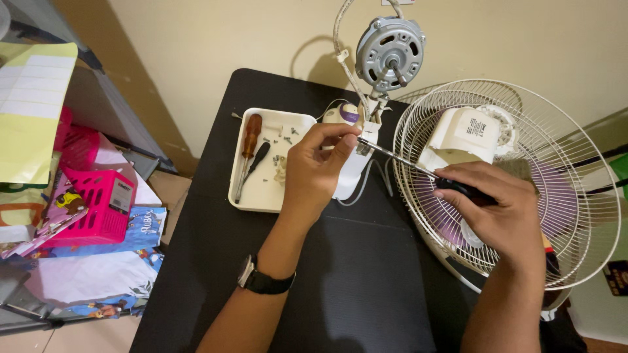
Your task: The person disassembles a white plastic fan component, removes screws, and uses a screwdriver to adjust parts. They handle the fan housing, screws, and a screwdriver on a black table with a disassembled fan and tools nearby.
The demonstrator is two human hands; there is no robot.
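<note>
Head view shows our right hand (504, 212) closed around a screwdriver (418, 168), its tip at the white fan neck (356, 167), which our left hand (314, 167) pinches steady on the black table (340, 287). We judge a screw is being worked; next calls for keeping the tip seated. Beyond lie a tray (261, 196) of screws and spare drivers, the wire grille (510, 183) crowding the right, and the motor (390, 52) above.
</note>
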